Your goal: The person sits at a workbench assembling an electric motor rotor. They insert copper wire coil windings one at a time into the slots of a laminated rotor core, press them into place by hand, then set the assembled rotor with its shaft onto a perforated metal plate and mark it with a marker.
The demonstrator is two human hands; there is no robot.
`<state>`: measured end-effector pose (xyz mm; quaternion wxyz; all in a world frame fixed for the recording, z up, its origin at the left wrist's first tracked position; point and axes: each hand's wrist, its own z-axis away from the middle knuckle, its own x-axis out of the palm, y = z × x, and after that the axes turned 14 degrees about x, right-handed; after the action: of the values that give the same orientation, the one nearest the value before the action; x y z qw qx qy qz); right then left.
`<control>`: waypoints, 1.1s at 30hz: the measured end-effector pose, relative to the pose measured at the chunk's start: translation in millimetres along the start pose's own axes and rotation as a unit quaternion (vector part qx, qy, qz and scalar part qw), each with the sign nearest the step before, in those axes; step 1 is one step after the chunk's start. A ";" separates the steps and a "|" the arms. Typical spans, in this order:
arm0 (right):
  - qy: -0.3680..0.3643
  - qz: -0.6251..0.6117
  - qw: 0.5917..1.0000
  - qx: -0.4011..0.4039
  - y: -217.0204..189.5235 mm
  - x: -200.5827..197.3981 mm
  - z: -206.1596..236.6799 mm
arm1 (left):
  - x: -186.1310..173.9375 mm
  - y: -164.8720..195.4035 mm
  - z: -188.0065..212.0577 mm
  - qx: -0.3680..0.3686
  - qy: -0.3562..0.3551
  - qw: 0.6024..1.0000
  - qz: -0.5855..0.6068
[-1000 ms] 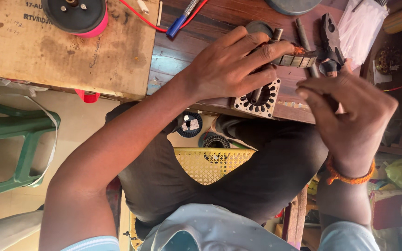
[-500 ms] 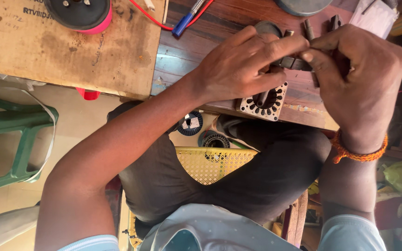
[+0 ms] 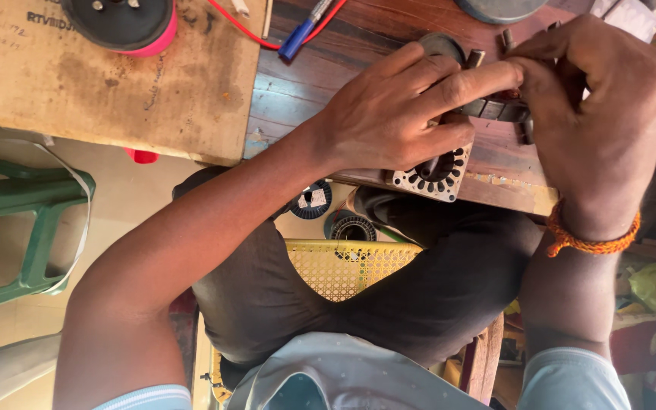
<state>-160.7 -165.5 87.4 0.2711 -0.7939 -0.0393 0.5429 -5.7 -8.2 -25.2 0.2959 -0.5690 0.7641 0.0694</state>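
Note:
My left hand [image 3: 396,114] lies over a square metal stator [image 3: 438,176] with a ring of slots, pressing it down at the edge of the dark wooden bench [image 3: 320,83]. Its index finger stretches right to a small dark metal piece [image 3: 499,108]. My right hand [image 3: 601,114], with an orange thread band on the wrist, is curled with its fingertips pinched on that same piece, meeting the left fingertips. Most of the piece is hidden by the fingers.
A pale wooden board [image 3: 115,83] carries a black and pink round spool [image 3: 123,23]. A red wire [image 3: 244,34] and a blue-tipped connector [image 3: 298,39] lie at the top. A green plastic stool [image 3: 24,220], a yellow mesh seat [image 3: 351,266] and two round wound coils [image 3: 313,200] sit below.
My right hand has moved up and left from beside the bench edge to join the left fingertips and has closed on the small dark piece. The left hand stays on the stator.

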 end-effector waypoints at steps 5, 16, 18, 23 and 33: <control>0.021 0.063 0.996 -0.057 18.2 5.8 -8.9 | 0.8 7.3 -3.8 -0.008 -0.071 0.997 -0.028; -0.015 -0.019 0.997 0.067 34.5 -11.0 11.5 | -8.2 8.0 -4.3 -0.044 -0.062 0.996 0.046; -0.021 -0.036 0.996 0.076 30.6 -15.7 20.8 | -11.6 3.1 -2.1 -0.046 -0.057 0.994 0.084; -0.030 -0.159 0.975 0.150 8.9 -14.0 41.2 | -13.4 -3.7 0.3 -0.068 -0.047 0.985 0.150; -0.047 -0.013 0.994 0.100 -4.0 0.9 55.0 | -15.7 -8.5 3.2 -0.117 -0.020 0.962 0.247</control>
<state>-208.0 -140.5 74.1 0.3536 -0.7357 -0.0080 0.5776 6.0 3.3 -17.5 0.2162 -0.3917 0.8614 0.2404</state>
